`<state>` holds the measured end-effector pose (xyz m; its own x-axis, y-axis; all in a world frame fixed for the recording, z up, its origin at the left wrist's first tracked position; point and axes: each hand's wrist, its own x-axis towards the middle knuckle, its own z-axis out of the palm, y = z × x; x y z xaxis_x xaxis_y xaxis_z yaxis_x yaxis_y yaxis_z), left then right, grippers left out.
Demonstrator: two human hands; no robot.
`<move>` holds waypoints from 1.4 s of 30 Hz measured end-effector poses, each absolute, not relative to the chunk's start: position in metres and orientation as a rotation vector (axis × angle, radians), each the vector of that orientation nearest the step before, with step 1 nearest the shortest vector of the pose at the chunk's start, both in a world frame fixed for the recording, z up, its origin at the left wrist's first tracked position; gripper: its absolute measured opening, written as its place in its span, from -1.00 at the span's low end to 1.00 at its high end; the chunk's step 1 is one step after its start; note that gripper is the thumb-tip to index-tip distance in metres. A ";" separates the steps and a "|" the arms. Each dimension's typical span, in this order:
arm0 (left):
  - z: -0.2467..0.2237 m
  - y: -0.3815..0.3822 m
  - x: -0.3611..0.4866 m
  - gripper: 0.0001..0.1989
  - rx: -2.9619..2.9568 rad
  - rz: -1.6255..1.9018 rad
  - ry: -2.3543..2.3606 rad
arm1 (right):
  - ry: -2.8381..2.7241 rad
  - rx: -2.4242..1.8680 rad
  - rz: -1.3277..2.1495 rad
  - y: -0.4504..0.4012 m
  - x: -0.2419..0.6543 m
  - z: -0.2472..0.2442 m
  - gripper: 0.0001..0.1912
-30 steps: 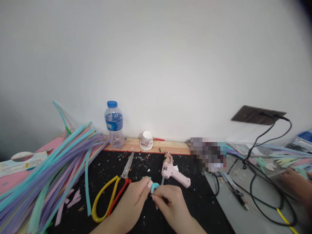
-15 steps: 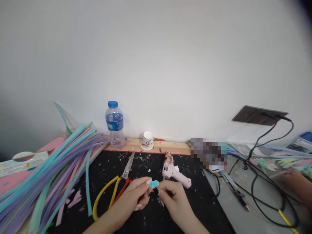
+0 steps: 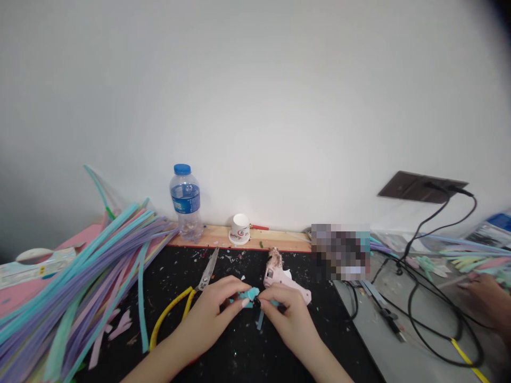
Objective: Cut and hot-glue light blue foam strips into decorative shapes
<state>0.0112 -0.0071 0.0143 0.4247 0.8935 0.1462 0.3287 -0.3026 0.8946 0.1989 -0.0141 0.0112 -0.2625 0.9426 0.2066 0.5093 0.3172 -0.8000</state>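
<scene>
Between my two hands is a small fuzzy turquoise piece of pipe cleaner [image 3: 251, 293], bent into a compact shape. My left hand [image 3: 221, 304] pinches it from the left with thumb and forefinger. From the right, my right hand [image 3: 281, 307] has its fingertips closed on the same piece; a small black spot shows at those fingertips. Scissors [image 3: 207, 270] with yellow and red handles lie partly under my left hand, blades open. Just behind my right hand rests a pale pink glue gun [image 3: 288, 287] with a stained nozzle end. A narrow bluish strip [image 3: 260, 320] lies below my fingers.
Many pastel pipe cleaners [image 3: 104, 271] pile up at left. A water bottle [image 3: 186, 205] and a white paper cup [image 3: 240, 229] stand along the wall. Black cables [image 3: 413, 298] loop over the grey surface at right, where another person's hand [image 3: 487, 298] is. The black mat [image 3: 239, 351] carries scraps.
Both hands have risen slightly, and my left hand has rolled over so its back covers more of the scissors. The turquoise piece has turned and moved up a little between my fingers.
</scene>
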 end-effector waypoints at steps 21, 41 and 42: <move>0.004 -0.012 0.013 -0.76 2.031 0.995 1.042 | -1.345 -1.170 1.464 -0.018 0.191 0.010 -0.69; 0.000 0.004 0.012 -0.69 0.757 1.139 1.133 | -1.900 -2.057 0.014 -0.002 0.214 -0.008 -0.43; -0.001 0.004 0.012 -0.69 0.769 1.145 1.134 | -1.908 -2.070 -0.004 -0.001 0.216 -0.009 -0.45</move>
<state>0.0117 0.0042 -0.0013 0.0113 0.9584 -0.2853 -0.2945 0.2759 0.9150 0.2161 -0.0009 -0.0092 0.1055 0.9700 0.2189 0.9709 -0.0529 -0.2335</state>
